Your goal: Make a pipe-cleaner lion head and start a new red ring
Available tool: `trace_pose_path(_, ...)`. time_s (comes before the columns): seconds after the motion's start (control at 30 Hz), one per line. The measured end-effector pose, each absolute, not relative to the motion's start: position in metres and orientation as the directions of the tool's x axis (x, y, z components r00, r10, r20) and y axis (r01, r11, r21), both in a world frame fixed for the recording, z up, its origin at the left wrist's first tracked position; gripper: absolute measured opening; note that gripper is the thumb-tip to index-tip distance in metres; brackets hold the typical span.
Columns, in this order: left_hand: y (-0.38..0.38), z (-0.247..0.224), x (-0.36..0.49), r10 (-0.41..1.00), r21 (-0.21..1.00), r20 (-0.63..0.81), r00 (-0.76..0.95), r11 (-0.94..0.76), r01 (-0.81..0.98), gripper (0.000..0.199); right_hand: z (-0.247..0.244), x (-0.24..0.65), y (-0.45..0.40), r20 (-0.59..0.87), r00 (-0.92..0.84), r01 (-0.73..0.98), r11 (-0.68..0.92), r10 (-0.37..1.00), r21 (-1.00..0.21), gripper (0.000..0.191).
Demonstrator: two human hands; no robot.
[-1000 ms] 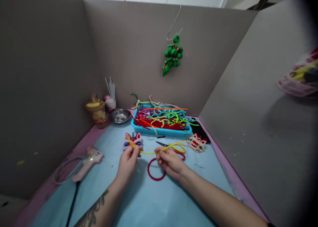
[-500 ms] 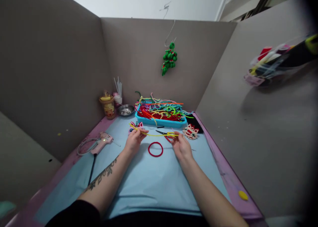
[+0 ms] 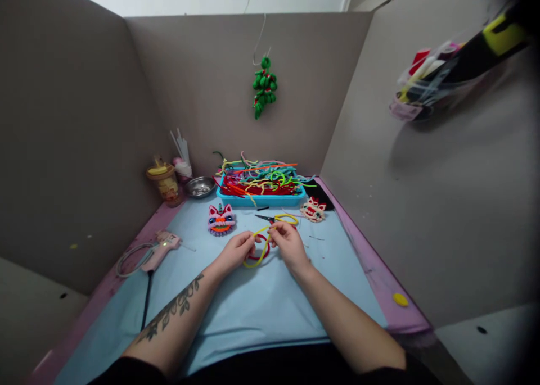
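Observation:
A yellow pipe cleaner [image 3: 255,265], bent into loops, is pinched by both of my hands. My left hand [image 3: 237,250] has closed fingers on one part of it, and my right hand [image 3: 289,244] grips another part a little to the right. Behind the yellow strand lies a red pipe cleaner ring [image 3: 264,254], partly covered by it and by my fingers. Just beyond my right hand are scissors [image 3: 266,218] with dark blades, their handles mostly hidden. A pink lion-head figure [image 3: 221,220] rests beyond my left hand, and a cream one [image 3: 313,210] lies to the right.
A blue tray [image 3: 261,200] heaped with coloured pipe cleaners stands at the back. On the left are a pink glue gun [image 3: 162,251] with its cord, a metal bowl [image 3: 200,188] and a cup [image 3: 163,185]. Grey partitions [image 3: 236,109] enclose three sides.
My hands have come closer together and lower, over the red ring. The yellow pipe cleaner, stretched nearly straight before, is now curved into loops. The camera view has shifted, uncovering the pink lion head.

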State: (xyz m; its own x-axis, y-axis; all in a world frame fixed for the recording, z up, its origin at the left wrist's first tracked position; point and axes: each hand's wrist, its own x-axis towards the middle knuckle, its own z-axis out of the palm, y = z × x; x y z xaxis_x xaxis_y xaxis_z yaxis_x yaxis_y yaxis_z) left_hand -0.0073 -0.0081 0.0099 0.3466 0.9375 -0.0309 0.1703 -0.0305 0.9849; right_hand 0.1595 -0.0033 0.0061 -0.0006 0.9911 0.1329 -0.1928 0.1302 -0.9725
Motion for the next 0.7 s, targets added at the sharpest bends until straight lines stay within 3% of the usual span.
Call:
trace_pose_path(0.23, -0.0052, 0.0065, -0.0074, 0.937, 0.980, -0.037, 0.347, -0.034, 0.196, 0.042, 0.0110, 0.1566, -0.0079, 0.173, 0.058, -0.181, 0.181, 0.983, -0.967, 0.030)
trace_pose_path(0.5, -0.0077, 0.0095, -0.0050, 0.938, 0.968, -0.038, 0.344, -0.050, 0.245, 0.040, 0.0026, 0.1554, -0.0075, 0.200, -0.009, -0.118, 0.198, 0.980, -0.973, 0.027)
trace_pose_path(0.7, -0.0093, 0.0143, -0.0052, 0.941, 0.970, -0.017, 0.339, -0.066, 0.233, 0.040, 0.0031, 0.1552, -0.0070, 0.183, 0.016, -0.166, 0.183, 0.983, -0.969, 0.031)
